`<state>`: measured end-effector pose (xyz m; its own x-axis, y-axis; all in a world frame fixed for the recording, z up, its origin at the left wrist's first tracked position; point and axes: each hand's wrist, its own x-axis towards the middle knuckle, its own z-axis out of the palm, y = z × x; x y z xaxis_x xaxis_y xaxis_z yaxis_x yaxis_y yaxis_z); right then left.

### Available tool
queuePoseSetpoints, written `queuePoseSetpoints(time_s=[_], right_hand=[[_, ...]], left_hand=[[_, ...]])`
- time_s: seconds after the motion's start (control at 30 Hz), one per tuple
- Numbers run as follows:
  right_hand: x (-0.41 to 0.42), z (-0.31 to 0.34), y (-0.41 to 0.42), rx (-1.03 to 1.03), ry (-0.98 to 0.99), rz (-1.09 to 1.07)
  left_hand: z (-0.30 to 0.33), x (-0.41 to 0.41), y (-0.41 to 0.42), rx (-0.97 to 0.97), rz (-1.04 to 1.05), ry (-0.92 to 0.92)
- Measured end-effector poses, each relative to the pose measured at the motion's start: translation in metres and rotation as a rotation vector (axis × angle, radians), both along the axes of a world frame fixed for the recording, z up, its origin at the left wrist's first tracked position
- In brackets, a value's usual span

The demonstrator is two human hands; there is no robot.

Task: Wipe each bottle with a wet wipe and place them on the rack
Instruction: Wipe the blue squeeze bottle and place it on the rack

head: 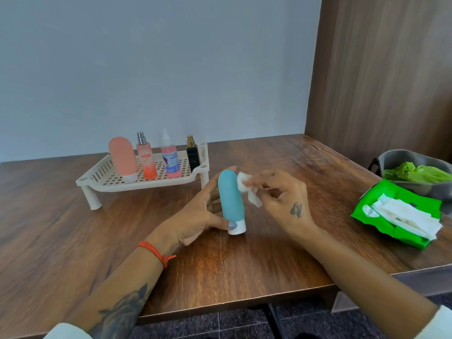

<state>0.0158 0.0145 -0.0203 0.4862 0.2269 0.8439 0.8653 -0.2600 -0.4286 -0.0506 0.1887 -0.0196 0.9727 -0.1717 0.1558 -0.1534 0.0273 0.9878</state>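
Wooden table (pixel 244 265) — wipe (pixel 245 185) touches teal bottle (pixel 230 199).

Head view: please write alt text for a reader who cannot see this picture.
A left hand holds a teal bottle cap-down on a wooden table while the right hand rubs a wipe on it. Behind, four bottles stand on a cream rack; at right lies an open green wipe pack.
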Motion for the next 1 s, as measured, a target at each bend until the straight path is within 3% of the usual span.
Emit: queuePoseSetpoints(time_s=[0.2, 0.37, 0.53, 0.73, 0.9, 1.0], right_hand=[[-0.003, -0.002, 0.01, -0.038, -0.099, 0.089], [-0.009, -0.004, 0.0, -0.016, 0.221, 0.151], [-0.014, -0.003, -0.007, -0.129, 0.362, 0.237], [-0.012, 0.013, -0.002, 0.304, 0.696, 0.482], [-0.008, 0.005, 0.009, 0.017, 0.204, 0.059], [-0.005, -0.002, 0.008, -0.066, 0.108, 0.018]], left_hand=[[0.001, -0.001, 0.0, 0.006, 0.008, 0.012], [0.0, 0.001, 0.0, -0.006, -0.017, 0.003], [0.002, 0.0, 0.0, 0.019, -0.047, 0.0], [0.001, 0.001, 0.001, 0.017, -0.036, 0.017], [0.001, 0.0, 0.0, 0.015, -0.042, 0.017], [0.001, 0.0, 0.0, -0.007, -0.072, 0.003]])
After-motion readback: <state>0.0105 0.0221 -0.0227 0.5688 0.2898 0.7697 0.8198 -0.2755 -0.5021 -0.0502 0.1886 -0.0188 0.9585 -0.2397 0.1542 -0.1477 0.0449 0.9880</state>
